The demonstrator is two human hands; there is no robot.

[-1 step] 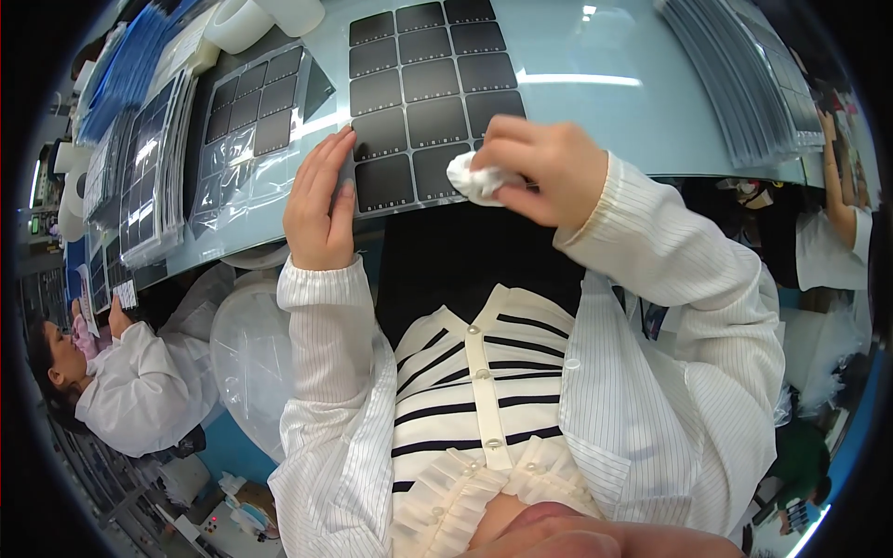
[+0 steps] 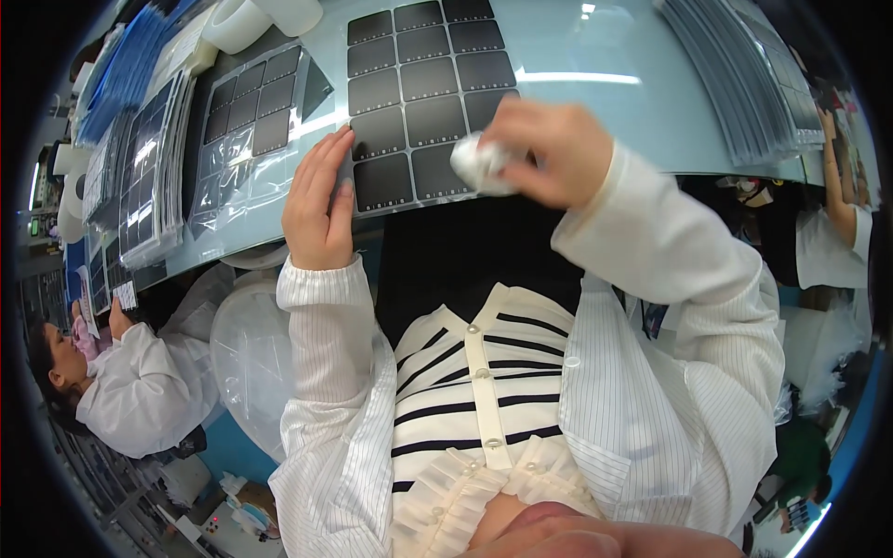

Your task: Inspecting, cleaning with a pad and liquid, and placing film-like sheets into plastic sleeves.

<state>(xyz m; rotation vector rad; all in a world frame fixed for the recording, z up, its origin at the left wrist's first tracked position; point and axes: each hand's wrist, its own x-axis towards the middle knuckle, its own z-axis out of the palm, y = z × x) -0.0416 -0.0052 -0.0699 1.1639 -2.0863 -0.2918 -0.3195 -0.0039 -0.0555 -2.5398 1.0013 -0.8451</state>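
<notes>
A sheet of dark, round-cornered rectangular panels (image 2: 430,67) lies flat on the pale table in front of me. Along its left edge rests my left hand (image 2: 319,200), its fingers stretched out and held close together, fingertips at the sheet's border. Bunched in my right hand (image 2: 551,153) is a white cloth (image 2: 480,164), over the sheet's near right panels and partly covering them. Motion blurs that hand, and whether the cloth presses on the surface cannot be told.
Left of the sheet lies a clear plastic sheet (image 2: 246,139) with dark panels, beside upright stacked sheets (image 2: 153,167). Blue-edged sheets (image 2: 130,70) and white rolls (image 2: 237,25) stand behind. Another stack (image 2: 739,88) is at the far right. A co-worker (image 2: 139,381) sits at the left.
My right hand and the white cloth have shifted slightly away from me over the sheet. My left hand stays where it was.
</notes>
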